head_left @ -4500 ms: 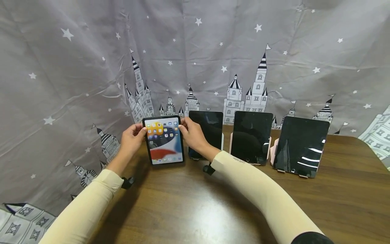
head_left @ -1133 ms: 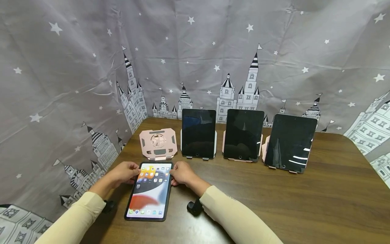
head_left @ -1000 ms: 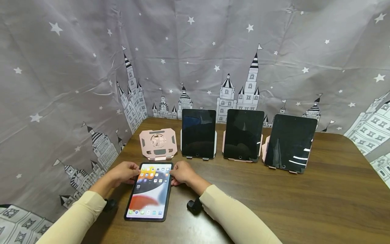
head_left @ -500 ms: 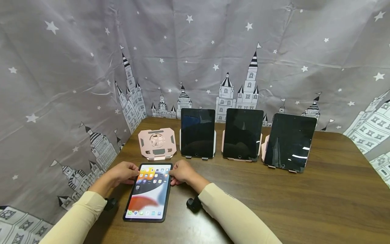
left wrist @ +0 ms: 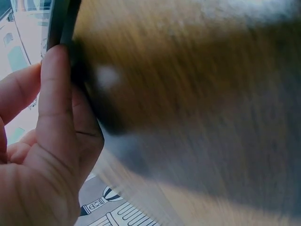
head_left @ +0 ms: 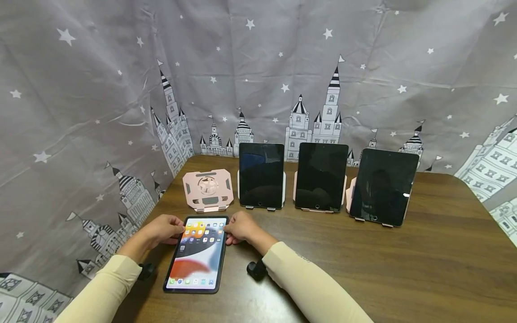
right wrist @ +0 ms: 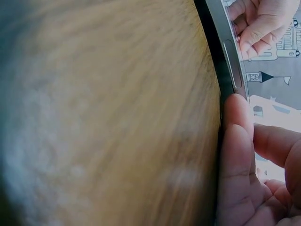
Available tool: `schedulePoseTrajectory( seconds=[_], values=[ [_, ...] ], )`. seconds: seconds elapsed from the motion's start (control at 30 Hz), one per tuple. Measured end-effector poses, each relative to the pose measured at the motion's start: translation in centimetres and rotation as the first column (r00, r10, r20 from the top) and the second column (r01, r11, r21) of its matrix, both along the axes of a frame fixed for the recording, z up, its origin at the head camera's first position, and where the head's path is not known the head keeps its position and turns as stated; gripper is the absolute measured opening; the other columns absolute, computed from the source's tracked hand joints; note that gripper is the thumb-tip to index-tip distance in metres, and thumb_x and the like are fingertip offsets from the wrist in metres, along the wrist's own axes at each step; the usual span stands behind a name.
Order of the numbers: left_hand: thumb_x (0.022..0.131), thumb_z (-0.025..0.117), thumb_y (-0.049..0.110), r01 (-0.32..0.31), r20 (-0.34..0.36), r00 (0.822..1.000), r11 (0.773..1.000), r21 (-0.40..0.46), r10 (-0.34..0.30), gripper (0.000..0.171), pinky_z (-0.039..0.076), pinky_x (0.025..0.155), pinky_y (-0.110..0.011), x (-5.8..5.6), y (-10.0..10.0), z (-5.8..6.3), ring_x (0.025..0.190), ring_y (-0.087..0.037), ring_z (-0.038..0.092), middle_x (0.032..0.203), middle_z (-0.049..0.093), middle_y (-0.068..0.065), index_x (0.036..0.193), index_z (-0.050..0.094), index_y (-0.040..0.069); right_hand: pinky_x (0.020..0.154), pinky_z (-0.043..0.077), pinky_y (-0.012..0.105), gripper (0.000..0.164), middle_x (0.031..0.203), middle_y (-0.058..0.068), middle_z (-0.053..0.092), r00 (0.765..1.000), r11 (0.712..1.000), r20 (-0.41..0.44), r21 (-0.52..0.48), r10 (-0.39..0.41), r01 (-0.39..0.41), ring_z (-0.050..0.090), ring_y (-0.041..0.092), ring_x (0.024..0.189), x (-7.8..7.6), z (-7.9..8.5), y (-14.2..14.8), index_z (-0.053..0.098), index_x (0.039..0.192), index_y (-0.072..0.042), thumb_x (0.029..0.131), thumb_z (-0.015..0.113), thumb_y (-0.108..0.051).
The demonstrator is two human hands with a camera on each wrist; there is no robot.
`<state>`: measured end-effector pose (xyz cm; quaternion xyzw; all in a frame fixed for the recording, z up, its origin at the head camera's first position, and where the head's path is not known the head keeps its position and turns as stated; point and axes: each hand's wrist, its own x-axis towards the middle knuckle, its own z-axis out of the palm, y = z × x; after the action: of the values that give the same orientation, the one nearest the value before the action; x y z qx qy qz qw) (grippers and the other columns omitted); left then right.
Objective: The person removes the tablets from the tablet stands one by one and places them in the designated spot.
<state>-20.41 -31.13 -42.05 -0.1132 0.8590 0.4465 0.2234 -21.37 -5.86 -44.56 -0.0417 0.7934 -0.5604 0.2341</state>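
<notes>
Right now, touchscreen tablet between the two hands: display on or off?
On. The touchscreen tablet, pinched by the left hand and right hand, shows lit app icons over a coloured wallpaper.

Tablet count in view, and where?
4. A lit black-framed rectangular tablet, held by the left hand and right hand. Behind, rightward: a dark-screened rectangular tablet on a white stand; second dark tablet, third dark tablet on pink stands. None looks hidden.

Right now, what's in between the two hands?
The lit-up tablet: the left hand pinches one long edge near the top, and the right hand pinches the opposite edge. The head view shows this whole stretch.
</notes>
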Motion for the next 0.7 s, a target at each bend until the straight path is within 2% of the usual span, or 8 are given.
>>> schedulePoseTrajectory(
  seconds=[0.53, 0.7],
  values=[
    [0.098, 0.057, 0.001, 0.001, 0.01, 1.0, 1.0, -0.029, -0.001, 0.01, 0.059, 0.076, -0.04, -0.06, 0.04, 0.09, 0.091, -0.028, 0.057, 0.101, 0.056, -0.018, 0.104, 0.055, -0.006, 0.04, 0.046, 0.017, 0.03, 0.052, 0.005, 0.058, 1.0, 1.0, -0.001, -0.005, 0.001, -0.001, 0.06, 0.009, 0.045, -0.04, -0.08, 0.02, 0.053, 0.065, -0.004, 0.092, 0.066, 0.001],
    [0.099, 0.058, 0.003, 0.0, 0.01, 1.0, 0.999, -0.035, 0.0, 0.013, 0.058, 0.078, -0.041, -0.08, 0.15, 0.22, 0.092, -0.03, 0.055, 0.103, 0.056, -0.019, 0.107, 0.055, -0.006, 0.04, 0.046, 0.016, 0.029, 0.053, 0.006, 0.058, 1.0, 0.999, 0.018, -0.053, 0.012, -0.012, 0.06, 0.008, 0.046, -0.08, -0.12, 0.31, 0.053, 0.066, -0.004, 0.092, 0.065, 0.001]
  ],
)
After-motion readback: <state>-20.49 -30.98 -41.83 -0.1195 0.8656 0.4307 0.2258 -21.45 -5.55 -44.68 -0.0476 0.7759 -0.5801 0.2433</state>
